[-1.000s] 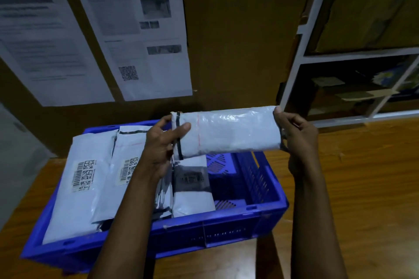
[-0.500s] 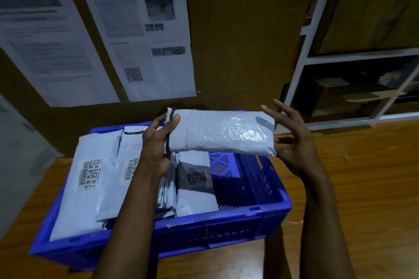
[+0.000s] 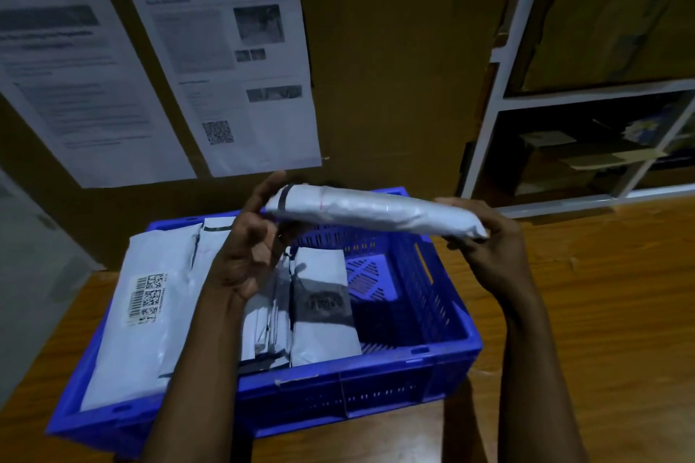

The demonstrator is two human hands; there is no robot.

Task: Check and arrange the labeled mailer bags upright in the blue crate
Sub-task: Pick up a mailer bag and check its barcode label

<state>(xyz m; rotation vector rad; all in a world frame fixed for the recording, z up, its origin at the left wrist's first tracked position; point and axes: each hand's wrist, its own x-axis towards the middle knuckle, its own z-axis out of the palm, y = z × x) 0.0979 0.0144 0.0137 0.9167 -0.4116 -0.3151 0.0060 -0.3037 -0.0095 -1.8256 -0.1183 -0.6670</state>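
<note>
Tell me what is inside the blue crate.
The blue crate holds white mailer bags on its left side; one shows a barcode label. The right side shows bare floor. The left forearm hides some bags.

- Wooden table (image 3: 601, 312): brown, visible grain, fills the lower right and shows again at the lower left edge.
- Cardboard sheet (image 3: 395, 79): large, brown, stands upright behind the table and covers the centre background.
- Left printed sheet (image 3: 75, 86): white paper fixed to the cardboard, blocks of text, too blurred to read.
- Right printed sheet (image 3: 225, 68): just beside the first, overlapping its edge; text, several small photographs, and a QR code (image 3: 218, 132) near its lower part.
- White shelf frame (image 3: 507, 68): at the right, upright post with horizontal rails.
- Flat cardboard pieces (image 3: 586, 158): lying on the lower shelf; dim, details unclear.
- Brown board (image 3: 620, 11): fills the upper shelf bay.
</note>
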